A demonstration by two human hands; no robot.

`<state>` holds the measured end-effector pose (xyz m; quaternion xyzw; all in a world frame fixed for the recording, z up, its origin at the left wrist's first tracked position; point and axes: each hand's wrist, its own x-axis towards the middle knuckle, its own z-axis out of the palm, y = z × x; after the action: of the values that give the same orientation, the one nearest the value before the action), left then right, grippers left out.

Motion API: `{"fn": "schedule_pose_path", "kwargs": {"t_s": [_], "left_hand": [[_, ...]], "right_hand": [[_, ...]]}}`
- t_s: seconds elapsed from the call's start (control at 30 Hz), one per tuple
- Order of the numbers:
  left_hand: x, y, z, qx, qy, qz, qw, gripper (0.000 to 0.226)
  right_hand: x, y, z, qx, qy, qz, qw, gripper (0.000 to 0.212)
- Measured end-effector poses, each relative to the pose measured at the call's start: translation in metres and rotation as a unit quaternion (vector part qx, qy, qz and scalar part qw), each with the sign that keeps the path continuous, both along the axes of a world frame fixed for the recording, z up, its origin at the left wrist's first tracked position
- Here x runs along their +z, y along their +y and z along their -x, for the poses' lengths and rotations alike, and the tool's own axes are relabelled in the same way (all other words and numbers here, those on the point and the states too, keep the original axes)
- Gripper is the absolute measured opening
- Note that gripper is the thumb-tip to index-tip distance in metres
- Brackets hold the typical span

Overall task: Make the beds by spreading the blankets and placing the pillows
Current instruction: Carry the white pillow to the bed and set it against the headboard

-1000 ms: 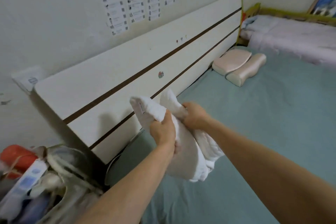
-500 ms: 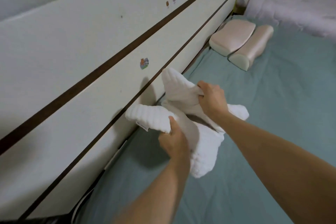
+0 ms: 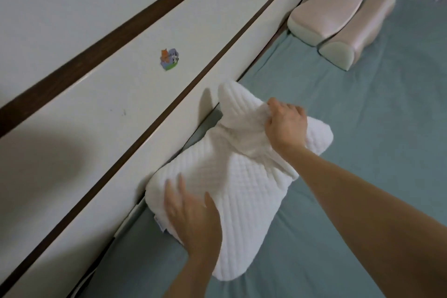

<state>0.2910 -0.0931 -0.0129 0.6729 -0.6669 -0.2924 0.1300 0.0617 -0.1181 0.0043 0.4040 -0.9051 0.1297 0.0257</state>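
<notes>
White quilted pillow [image 3: 232, 176] lies on the green sheet [image 3: 362, 128], its long edge against the headboard [image 3: 108, 94]. Left hand [image 3: 193, 222] presses flat on its near end, fingers spread; right hand [image 3: 286, 122] pinches a bunched fold at the far end. Pink pillow [image 3: 338, 19] lies farther along, and a sticker [image 3: 169, 58] marks the headboard

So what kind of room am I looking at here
Most likely a bedroom. A white pillow lies on a teal bed sheet against a white headboard, with a pink contour pillow further along.
</notes>
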Motion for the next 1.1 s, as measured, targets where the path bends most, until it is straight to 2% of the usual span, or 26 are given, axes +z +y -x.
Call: {"fn": "schedule_pose_path", "kwargs": {"t_s": [0.07, 0.13, 0.2, 0.27, 0.33, 0.4, 0.43, 0.5, 0.57, 0.6, 0.63, 0.67, 0.73, 0.83, 0.9, 0.97, 1.03, 1.07, 1.1], "left_hand": [[-0.014, -0.025, 0.024, -0.180, -0.017, 0.053, 0.982, 0.058], [-0.024, -0.053, 0.061, -0.275, -0.055, 0.052, 0.959, 0.058], [-0.036, -0.078, 0.098, -0.312, -0.065, 0.044, 0.947, 0.062], [-0.052, -0.100, 0.135, -0.320, -0.063, 0.020, 0.945, 0.067], [-0.065, -0.120, 0.159, -0.286, -0.050, -0.019, 0.957, 0.075], [-0.079, -0.135, 0.184, -0.235, -0.018, -0.062, 0.970, 0.087], [-0.084, -0.140, 0.194, -0.212, -0.001, -0.082, 0.974, 0.093], [-0.097, -0.143, 0.214, -0.193, -0.005, -0.093, 0.977, 0.103], [-0.099, -0.148, 0.224, -0.198, -0.047, -0.085, 0.975, 0.100], [-0.101, -0.150, 0.227, -0.204, -0.061, -0.081, 0.974, 0.091], [-0.101, -0.152, 0.230, -0.214, -0.061, -0.074, 0.972, 0.078], [-0.100, -0.153, 0.230, -0.223, -0.046, -0.055, 0.972, 0.065], [-0.097, -0.149, 0.225, -0.215, 0.003, 0.030, 0.976, 0.049], [-0.093, -0.145, 0.213, -0.199, 0.038, 0.164, 0.965, 0.045], [-0.095, -0.146, 0.202, -0.225, -0.029, 0.199, 0.953, 0.057], [-0.094, -0.140, 0.184, -0.289, -0.131, 0.226, 0.921, 0.073], [-0.096, -0.120, 0.153, -0.392, -0.196, 0.241, 0.866, 0.074], [-0.098, -0.108, 0.132, -0.427, -0.224, 0.223, 0.847, 0.074], [-0.099, -0.095, 0.111, -0.439, -0.248, 0.181, 0.844, 0.075]], "right_hand": [[-0.016, -0.004, 0.011, -0.039, -0.021, 0.000, 0.999, 0.052], [-0.032, 0.000, 0.018, -0.056, -0.063, -0.024, 0.996, 0.064], [-0.052, 0.011, 0.028, -0.078, -0.081, -0.031, 0.993, 0.067], [-0.075, 0.026, 0.045, -0.163, -0.108, 0.009, 0.981, 0.070], [-0.090, 0.035, 0.058, -0.296, -0.203, 0.094, 0.929, 0.077], [-0.106, 0.039, 0.072, -0.405, -0.325, 0.186, 0.834, 0.088], [-0.111, 0.040, 0.075, -0.441, -0.364, 0.190, 0.798, 0.093], [-0.121, 0.045, 0.086, -0.484, -0.415, 0.182, 0.748, 0.097], [-0.120, 0.047, 0.098, -0.468, -0.475, 0.213, 0.714, 0.083], [-0.118, 0.047, 0.102, -0.450, -0.490, 0.228, 0.711, 0.070], [-0.115, 0.045, 0.105, -0.429, -0.474, 0.225, 0.736, 0.060], [-0.112, 0.042, 0.106, -0.403, -0.432, 0.215, 0.778, 0.051], [-0.112, 0.036, 0.102, -0.342, -0.342, 0.235, 0.843, 0.040], [-0.116, 0.026, 0.094, -0.298, -0.289, 0.280, 0.866, 0.040], [-0.120, 0.024, 0.087, -0.327, -0.258, 0.214, 0.883, 0.054], [-0.122, 0.034, 0.068, -0.309, -0.169, 0.104, 0.930, 0.071], [-0.127, 0.054, 0.034, -0.152, -0.108, 0.046, 0.981, 0.069], [-0.131, 0.064, 0.011, -0.080, -0.122, 0.026, 0.989, 0.066], [-0.132, 0.074, -0.012, -0.045, -0.160, 0.005, 0.986, 0.065]]}}
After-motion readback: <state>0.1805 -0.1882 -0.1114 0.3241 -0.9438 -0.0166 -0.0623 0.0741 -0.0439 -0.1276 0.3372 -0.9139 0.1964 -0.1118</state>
